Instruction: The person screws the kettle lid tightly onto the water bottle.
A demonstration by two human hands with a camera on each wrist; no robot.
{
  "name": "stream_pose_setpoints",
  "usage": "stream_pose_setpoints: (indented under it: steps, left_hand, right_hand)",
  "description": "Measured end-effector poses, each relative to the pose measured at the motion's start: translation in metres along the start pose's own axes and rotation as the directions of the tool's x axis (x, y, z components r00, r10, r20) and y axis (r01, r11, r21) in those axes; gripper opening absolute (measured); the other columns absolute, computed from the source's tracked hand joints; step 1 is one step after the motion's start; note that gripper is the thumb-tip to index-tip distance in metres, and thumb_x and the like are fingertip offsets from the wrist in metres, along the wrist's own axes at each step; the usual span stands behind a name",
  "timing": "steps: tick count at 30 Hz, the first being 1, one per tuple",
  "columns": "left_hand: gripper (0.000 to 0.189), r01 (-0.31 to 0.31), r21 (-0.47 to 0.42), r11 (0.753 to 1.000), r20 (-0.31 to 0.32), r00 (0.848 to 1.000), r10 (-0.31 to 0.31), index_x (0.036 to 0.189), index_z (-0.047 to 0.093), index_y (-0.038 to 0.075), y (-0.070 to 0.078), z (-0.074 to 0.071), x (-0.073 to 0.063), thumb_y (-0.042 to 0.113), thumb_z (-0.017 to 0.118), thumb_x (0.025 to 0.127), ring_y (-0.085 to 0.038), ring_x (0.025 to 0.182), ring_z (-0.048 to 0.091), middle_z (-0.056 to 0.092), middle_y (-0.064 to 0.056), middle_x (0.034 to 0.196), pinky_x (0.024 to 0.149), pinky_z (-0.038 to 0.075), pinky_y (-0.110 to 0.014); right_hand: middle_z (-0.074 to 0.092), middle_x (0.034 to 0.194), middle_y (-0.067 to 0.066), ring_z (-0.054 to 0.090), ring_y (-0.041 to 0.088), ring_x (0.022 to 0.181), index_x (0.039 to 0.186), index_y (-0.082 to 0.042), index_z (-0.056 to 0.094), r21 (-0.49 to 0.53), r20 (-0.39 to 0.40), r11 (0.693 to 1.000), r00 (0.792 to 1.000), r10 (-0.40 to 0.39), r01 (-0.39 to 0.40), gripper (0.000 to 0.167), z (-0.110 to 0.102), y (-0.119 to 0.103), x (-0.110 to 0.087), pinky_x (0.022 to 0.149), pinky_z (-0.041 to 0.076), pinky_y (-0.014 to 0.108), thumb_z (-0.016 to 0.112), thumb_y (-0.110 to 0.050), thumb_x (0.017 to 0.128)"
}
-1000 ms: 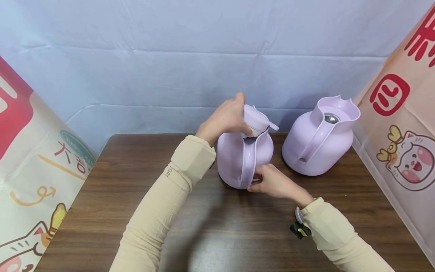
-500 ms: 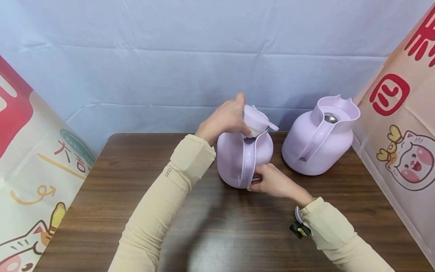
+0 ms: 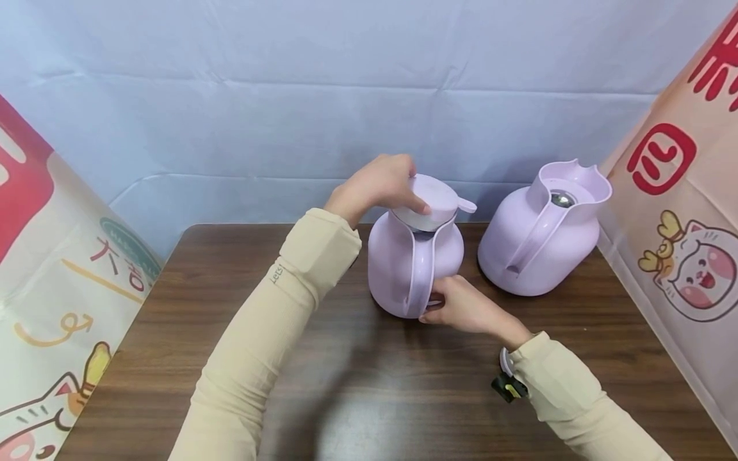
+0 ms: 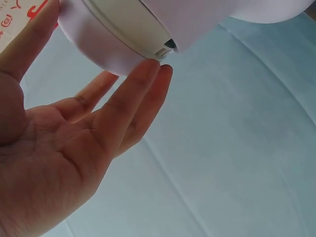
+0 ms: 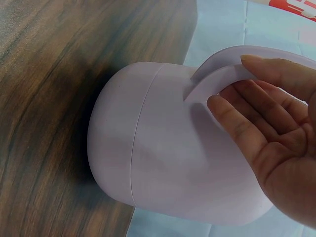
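In the head view a lilac thermos jug (image 3: 389, 272) stands upright on the table. Its round lilac lid (image 3: 435, 197) with a side tab sits at the mouth, the white lower part showing above the rim. My left hand (image 3: 376, 186) holds this lid by its edge, thumb on the near side; in the left wrist view several fingertips touch the lid's rim (image 4: 94, 44). Low on the jug's handle (image 3: 423, 275), my right hand (image 3: 466, 307) grips with thumb and fingers, as the right wrist view shows around the handle (image 5: 224, 81).
A second lilac jug (image 3: 536, 250) without a lid stands to the right, its metal inner neck visible. The brown wooden table (image 3: 230, 384) meets a pale blue cloth backdrop (image 3: 277, 128). Printed panels (image 3: 663, 256) flank both sides.
The lid has gone from tilted to nearly level at the jug's mouth, its tab swinging slightly right. My left hand and forearm have shifted a little up and left; my right hand stays still.
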State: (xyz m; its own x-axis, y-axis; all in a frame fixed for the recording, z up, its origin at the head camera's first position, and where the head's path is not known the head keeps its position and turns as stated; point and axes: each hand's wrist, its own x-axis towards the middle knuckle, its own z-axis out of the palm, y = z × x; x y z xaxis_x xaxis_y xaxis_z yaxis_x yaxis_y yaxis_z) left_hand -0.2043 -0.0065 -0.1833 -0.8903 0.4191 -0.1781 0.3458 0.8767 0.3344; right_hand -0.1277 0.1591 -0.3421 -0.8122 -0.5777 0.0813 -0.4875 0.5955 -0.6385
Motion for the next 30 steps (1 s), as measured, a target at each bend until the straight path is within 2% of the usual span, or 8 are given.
stream_pose_setpoints:
  steps: [5,12,22,30]
  left_hand:
    - [0.057,-0.008,0.012,1.000,0.003,1.000,0.008,0.115,0.049,0.007,0.0022,0.0007,0.0028,0.039,0.073,0.074,-0.016,0.098,0.047,0.053,-0.002,0.108,0.080,0.039,-0.026]
    - [0.066,-0.011,0.025,1.000,0.010,1.000,0.011,0.127,0.048,0.010,0.0043,-0.0007,0.0038,0.038,0.074,0.073,-0.017,0.110,0.043,0.051,-0.003,0.122,0.088,0.037,-0.027]
    - [0.058,-0.009,0.007,1.000,-0.010,1.000,0.009,0.118,0.052,0.009,0.0051,-0.0001,0.0039,0.034,0.076,0.072,-0.017,0.103,0.043,0.051,-0.005,0.115,0.084,0.038,-0.027]
    - [0.056,-0.021,-0.015,1.000,-0.030,0.999,0.020,0.118,0.053,0.008,0.0026,0.0035,0.0034,0.033,0.075,0.074,-0.017,0.106,0.042,0.052,-0.003,0.116,0.085,0.037,-0.027]
  right_hand:
    - [0.067,0.087,-0.001,0.062,0.015,0.086,0.092,-0.006,0.067,0.006,-0.001,1.000,1.000,-0.001,0.001,0.026,-0.0002,-0.0005,0.0000,0.078,0.048,0.032,0.077,-0.005,0.067]
    - [0.067,0.087,-0.002,0.061,0.014,0.086,0.091,-0.007,0.067,-0.005,-0.002,1.000,1.000,-0.002,0.002,0.026,0.0002,-0.0006,-0.0002,0.078,0.048,0.032,0.077,-0.005,0.067]
    - [0.067,0.085,-0.003,0.061,0.013,0.084,0.090,-0.007,0.067,-0.011,-0.006,1.000,1.000,0.003,-0.003,0.025,0.0003,-0.0017,-0.0009,0.077,0.048,0.032,0.077,-0.006,0.067]
    - [0.067,0.085,-0.002,0.062,0.013,0.084,0.090,-0.007,0.067,-0.002,-0.010,1.000,1.000,-0.008,0.008,0.026,0.0002,-0.0008,-0.0013,0.077,0.048,0.032,0.077,-0.006,0.067]
